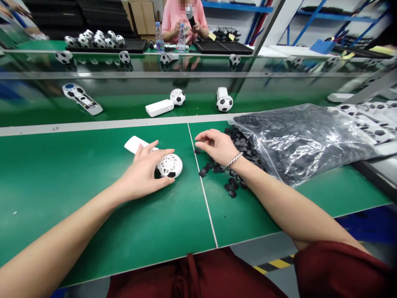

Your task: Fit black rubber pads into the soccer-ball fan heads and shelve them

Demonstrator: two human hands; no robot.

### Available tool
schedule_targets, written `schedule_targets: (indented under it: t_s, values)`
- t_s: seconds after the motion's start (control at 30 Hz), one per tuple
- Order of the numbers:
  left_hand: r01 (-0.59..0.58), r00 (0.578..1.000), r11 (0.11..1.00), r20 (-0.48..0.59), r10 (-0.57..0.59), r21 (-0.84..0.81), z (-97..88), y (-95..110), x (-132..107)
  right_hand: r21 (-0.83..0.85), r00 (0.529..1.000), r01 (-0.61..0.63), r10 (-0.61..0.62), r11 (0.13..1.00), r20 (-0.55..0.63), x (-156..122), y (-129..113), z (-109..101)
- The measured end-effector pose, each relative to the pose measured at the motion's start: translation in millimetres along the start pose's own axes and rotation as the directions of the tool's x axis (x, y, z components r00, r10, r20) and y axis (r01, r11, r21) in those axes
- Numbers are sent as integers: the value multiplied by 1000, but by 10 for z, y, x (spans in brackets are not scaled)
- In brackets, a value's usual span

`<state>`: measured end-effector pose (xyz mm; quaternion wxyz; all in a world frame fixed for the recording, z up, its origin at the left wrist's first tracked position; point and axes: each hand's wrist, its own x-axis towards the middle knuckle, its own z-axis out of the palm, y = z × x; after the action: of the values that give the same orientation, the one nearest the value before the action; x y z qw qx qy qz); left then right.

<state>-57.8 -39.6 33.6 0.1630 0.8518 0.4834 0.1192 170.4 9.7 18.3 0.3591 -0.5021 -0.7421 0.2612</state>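
Observation:
My left hand point(141, 174) is closed around the head of a white handheld fan point(170, 166), with the thumb below and the fingers over the top. The fan's head looks like a football, with an open grille and a black patch at its lower edge. Its white handle point(136, 145) points up and left on the green bench. To the right, my right hand point(217, 147) hovers at a heap of small black pieces point(245, 145). Its thumb and forefinger are drawn close together, and whatever they may hold is hidden. Several loose black pieces point(231, 192) lie below that hand.
A clear plastic bag point(304, 140) of black pieces lies at the right. Beyond a pale rail, football fans point(159, 107) rest on a green belt point(124, 107). Across it, a person in a pink top point(201, 20) holds something, near water bottles point(181, 37) and a black tray point(133, 46).

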Motion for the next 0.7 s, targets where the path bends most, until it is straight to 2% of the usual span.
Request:
schedule_targets:
  t_s: [0.07, 0.17, 0.3, 0.47, 0.6, 0.7]
  values:
    - [85, 996, 996, -34, -85, 2, 43, 36, -38, -176, 1000, -6, 5, 984, -5, 32, 57, -88]
    - [140, 984, 988, -100, -146, -61, 125, 83, -54, -282, 996, 27, 0, 959, 94, 28, 84, -125]
    - [66, 996, 984, -51, -75, -168, 123, 71, -16, -396, 963, 197, -102, 897, 249, -1, 64, -64]
    - [7, 1000, 977, 6, -5, -214, 36, 46, 11, -576, 924, 331, -135, 747, 356, -9, 36, 19]
    - [-24, 1000, 968, 13, 28, -250, 32, 45, 7, -644, 921, 369, -171, 670, 350, 11, 65, 64]
    - [-40, 999, 963, 24, 48, -267, 34, 40, 5, -599, 936, 340, -201, 725, 289, 19, 99, 69]
